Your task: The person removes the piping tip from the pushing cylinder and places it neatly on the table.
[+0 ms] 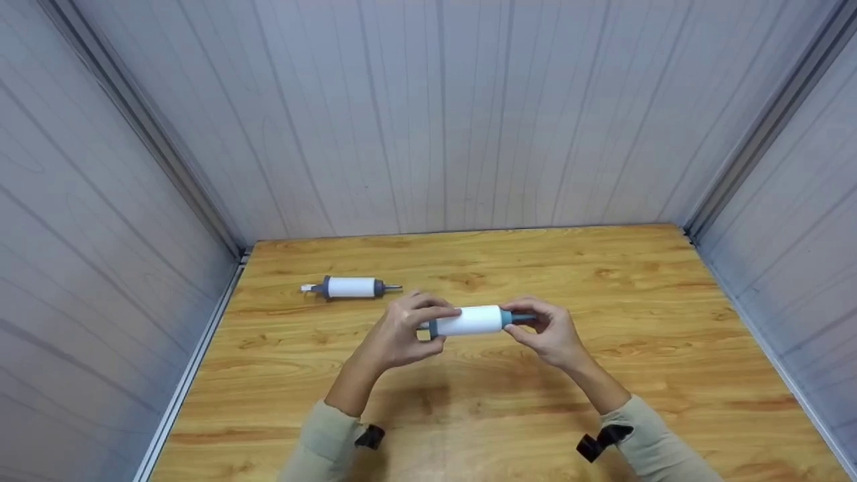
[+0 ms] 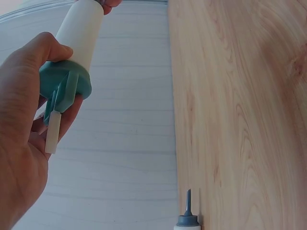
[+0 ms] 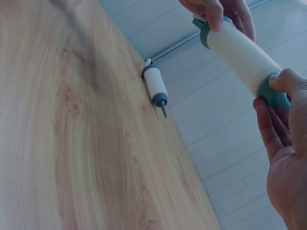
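Both hands hold a white cylinder with teal ends [image 1: 470,320] raised over the table, roughly level. My left hand [image 1: 410,329] grips its left end, thumb and fingers around the teal collar [image 2: 82,85], from which a pale flat tab [image 2: 53,133] sticks out. At the other end my right hand [image 1: 548,333] pinches the teal cap [image 3: 269,91], whose thin spout points right and is partly covered by the fingers. A similar white cylinder with dark grey ends [image 1: 353,287] lies on the table to the left, its thin spout pointing right. Neither hand touches it.
The wood-grain table [image 1: 636,321] runs back to a pale panelled wall [image 1: 469,120]. Similar panels with metal edge rails stand at the left and right. Black straps [image 1: 606,440] sit on the sleeved wrists.
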The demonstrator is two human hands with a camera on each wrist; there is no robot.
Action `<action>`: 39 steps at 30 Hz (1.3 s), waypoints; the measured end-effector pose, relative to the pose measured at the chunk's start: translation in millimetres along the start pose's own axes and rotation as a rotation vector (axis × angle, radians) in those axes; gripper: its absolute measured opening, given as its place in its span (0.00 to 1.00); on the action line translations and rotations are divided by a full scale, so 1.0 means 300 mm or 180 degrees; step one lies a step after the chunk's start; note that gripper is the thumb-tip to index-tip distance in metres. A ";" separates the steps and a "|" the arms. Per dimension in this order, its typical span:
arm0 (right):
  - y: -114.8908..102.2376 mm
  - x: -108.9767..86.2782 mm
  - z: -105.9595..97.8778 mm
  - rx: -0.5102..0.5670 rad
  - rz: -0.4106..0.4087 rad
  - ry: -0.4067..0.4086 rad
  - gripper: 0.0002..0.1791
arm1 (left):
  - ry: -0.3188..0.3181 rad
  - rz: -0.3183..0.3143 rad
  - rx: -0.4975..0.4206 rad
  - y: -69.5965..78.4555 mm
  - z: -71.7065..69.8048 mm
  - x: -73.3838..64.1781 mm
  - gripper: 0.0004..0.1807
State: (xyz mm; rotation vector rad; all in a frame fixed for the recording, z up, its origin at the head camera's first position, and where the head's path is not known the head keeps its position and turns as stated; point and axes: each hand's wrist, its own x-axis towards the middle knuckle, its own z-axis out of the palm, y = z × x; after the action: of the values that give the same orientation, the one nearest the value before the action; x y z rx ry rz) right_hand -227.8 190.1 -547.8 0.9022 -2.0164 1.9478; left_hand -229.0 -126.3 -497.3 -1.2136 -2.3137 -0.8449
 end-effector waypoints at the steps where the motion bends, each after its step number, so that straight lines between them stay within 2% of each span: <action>1: -0.001 0.001 -0.001 0.0004 -0.0021 -0.0001 0.18 | -0.0007 -0.0004 -0.0014 0.000 0.000 0.001 0.25; 9: -0.006 -0.003 -0.003 -0.0009 -0.0097 -0.0036 0.18 | 0.0003 0.0021 -0.0105 0.006 -0.003 0.004 0.24; 17: -0.012 -0.011 -0.010 0.0022 -0.0115 -0.0062 0.19 | -0.0057 -0.0083 -0.0280 0.010 0.002 0.005 0.23; 26: -0.015 -0.022 -0.012 0.0013 -0.0184 -0.0113 0.19 | -0.0157 -0.0121 -0.0285 0.022 -0.006 0.001 0.23; 34: -0.011 -0.021 -0.011 -0.0050 -0.0428 -0.0136 0.22 | -0.0299 -0.0407 -0.0482 0.026 -0.010 -0.004 0.22; 39: -0.014 -0.019 -0.010 -0.0049 -0.0428 -0.0173 0.23 | -0.0240 -0.0330 -0.0447 0.022 -0.006 -0.006 0.23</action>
State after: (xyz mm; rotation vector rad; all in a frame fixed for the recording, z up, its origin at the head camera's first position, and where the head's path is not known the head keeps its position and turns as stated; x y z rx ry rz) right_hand -221.9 194.8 -547.2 1.0686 -1.9417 1.8533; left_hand -222.4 -125.7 -494.9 -1.2100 -2.4304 -1.0299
